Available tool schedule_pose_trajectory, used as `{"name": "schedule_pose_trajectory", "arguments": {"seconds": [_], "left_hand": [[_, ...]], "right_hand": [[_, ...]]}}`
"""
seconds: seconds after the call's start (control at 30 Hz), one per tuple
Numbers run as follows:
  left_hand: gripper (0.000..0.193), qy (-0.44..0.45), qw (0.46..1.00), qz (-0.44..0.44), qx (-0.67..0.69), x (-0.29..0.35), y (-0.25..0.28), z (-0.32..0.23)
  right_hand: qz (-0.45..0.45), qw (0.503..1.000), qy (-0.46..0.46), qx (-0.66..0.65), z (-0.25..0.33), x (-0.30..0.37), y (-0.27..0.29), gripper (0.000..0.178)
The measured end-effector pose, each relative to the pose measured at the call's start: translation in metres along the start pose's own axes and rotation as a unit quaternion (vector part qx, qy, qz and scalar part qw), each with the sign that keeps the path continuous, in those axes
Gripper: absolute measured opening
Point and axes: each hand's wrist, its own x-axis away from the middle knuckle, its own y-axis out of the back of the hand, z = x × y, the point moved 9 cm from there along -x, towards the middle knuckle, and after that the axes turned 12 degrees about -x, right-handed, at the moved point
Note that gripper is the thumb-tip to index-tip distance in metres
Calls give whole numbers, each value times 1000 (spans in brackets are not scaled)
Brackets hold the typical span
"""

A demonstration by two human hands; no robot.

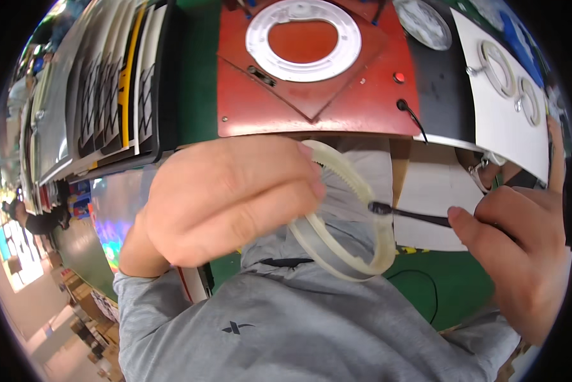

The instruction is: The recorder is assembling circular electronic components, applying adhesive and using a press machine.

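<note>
My left hand (228, 200) is closed around a pale, translucent plastic ring (356, 229) with fine teeth along its upper edge, held up close in front of my grey sweatshirt. My right hand (521, 254) grips a thin black tool (410, 214) like a small brush or swab. The tool's dark tip touches the inner right side of the ring. Part of the ring is hidden behind my left fingers.
A red fixture plate (254, 95) carries a white ring (303, 39) at the top. To its right lie a white sheet (509, 121) with metal rings and a black cable (413, 118). Stacked dark panels (107, 83) stand at left, on a green bench top (451, 280).
</note>
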Motion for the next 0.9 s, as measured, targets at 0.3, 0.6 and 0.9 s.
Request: {"name": "schedule_pose_trajectory", "arguments": {"seconds": [0.3, 0.6, 0.9], "left_hand": [[30, -90, 995, -3, -47, 6, 1, -27], [25, 232, 972, -35, -1, 58, 15, 44], [27, 348, 921, -112, 133, 86, -2, 60]], "right_hand": [[108, 880, 86, -454, -93, 2, -29, 28], [-461, 771, -221, -379, -228, 36, -93, 28], [-502, 829, -205, -136, -224, -1, -108, 21]]}}
